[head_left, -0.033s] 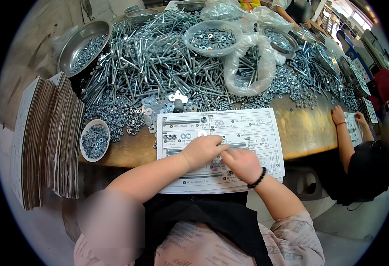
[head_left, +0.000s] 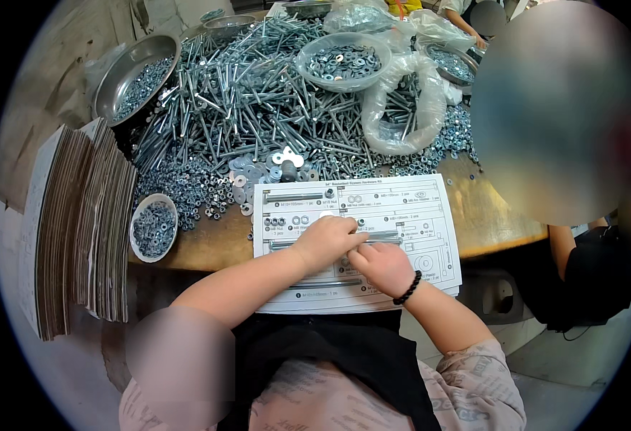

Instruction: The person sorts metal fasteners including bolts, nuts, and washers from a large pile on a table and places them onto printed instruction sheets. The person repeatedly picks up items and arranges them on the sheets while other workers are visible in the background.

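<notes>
A white printed sheet (head_left: 430, 284) with outlined boxes lies on top of a stack at the table's front edge. My left hand (head_left: 326, 243) rests over its middle with fingers curled and pressed together. Against those fingertips is my right hand (head_left: 386, 267), its fingers bent inward; what either hand pinches is hidden. A bolt (head_left: 386, 235) shows beside the fingers. Another bolt (head_left: 294, 197) lies along the sheet's top left, with a nut (head_left: 328, 194) at its end. A long rod-like bolt (head_left: 330, 285) lies near the bottom, partly behind my left forearm.
Beyond the sheet is a large heap of bolts (head_left: 236, 93). Loose nuts (head_left: 186, 188) and large washers (head_left: 247, 172) spread before it. A white bowl (head_left: 175, 233), a metal bowl (head_left: 118, 86) and a plastic bowl (head_left: 302, 66) hold small hardware. Stacked cardboard (head_left: 85, 223) stands left; a blurred shape (head_left: 567, 115) fills the upper right.
My right hand has shifted slightly left and its fingers are closer against my left hand. A large blurred shape has come in at the upper right, covering a co-worker's hands.
</notes>
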Demonstrator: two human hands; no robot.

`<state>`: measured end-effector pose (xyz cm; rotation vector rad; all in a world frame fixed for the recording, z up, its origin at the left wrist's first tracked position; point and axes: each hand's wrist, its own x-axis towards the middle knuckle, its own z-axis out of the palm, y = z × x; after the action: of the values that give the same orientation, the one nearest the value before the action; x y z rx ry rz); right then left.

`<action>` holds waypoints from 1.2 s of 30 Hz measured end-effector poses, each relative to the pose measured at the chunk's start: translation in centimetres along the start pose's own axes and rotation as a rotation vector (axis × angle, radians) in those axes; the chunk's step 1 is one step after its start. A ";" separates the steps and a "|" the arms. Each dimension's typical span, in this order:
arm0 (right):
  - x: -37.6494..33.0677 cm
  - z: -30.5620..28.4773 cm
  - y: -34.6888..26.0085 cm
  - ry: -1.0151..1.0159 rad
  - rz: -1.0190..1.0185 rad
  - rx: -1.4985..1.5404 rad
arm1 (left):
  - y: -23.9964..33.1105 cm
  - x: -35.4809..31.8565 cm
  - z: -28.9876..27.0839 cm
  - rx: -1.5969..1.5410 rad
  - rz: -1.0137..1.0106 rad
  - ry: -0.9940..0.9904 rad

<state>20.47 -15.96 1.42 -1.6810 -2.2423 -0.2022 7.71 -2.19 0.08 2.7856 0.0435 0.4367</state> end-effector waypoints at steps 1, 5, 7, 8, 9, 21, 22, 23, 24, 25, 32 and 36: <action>0.0 0.7 -0.1 -0.012 -0.037 0.008 | 0.1 0.2 -0.1 0.001 -0.012 -0.035; -0.2 0.5 0.1 -0.095 0.071 0.111 | 0.3 0.0 -0.4 -0.017 -0.077 -0.106; -1.1 -0.2 1.5 0.023 0.168 0.236 | 0.5 -0.2 -0.4 -0.053 -0.155 -0.139; -1.8 -0.3 2.7 0.011 0.256 0.252 | 0.8 -0.2 -0.6 -0.077 -0.211 -0.170; -2.0 -1.1 3.4 -0.004 0.389 0.237 | 1.2 -0.1 -0.9 -0.104 -0.260 -0.199; -2.2 -2.1 5.4 -0.231 0.626 0.489 | 2.8 -0.6 0.9 0.021 -0.393 -0.030; -1.9 -2.2 5.1 -0.229 0.589 0.504 | 3.0 -0.4 1.0 0.017 -0.407 -0.033; -1.8 -2.1 4.9 -0.228 0.551 0.520 | 3.1 -0.3 1.1 0.014 -0.420 -0.036; -2.0 -1.9 5.1 -0.204 0.534 0.483 | 3.2 -0.1 1.1 0.009 -0.425 -0.037; -2.2 -1.4 5.3 -0.197 0.532 0.443 | 3.2 0.0 1.1 0.004 -0.431 -0.039; -1.7 -1.5 6.6 -0.267 0.551 0.446 | 3.2 0.2 1.0 0.040 -0.426 -0.080; -0.4 -2.5 8.5 -0.160 0.634 0.485 | 2.7 1.0 -1.0 0.079 -0.343 0.019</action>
<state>29.12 -14.61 2.90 -2.0440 -1.5517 0.5911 8.36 -4.34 2.10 2.7719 0.5439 0.3796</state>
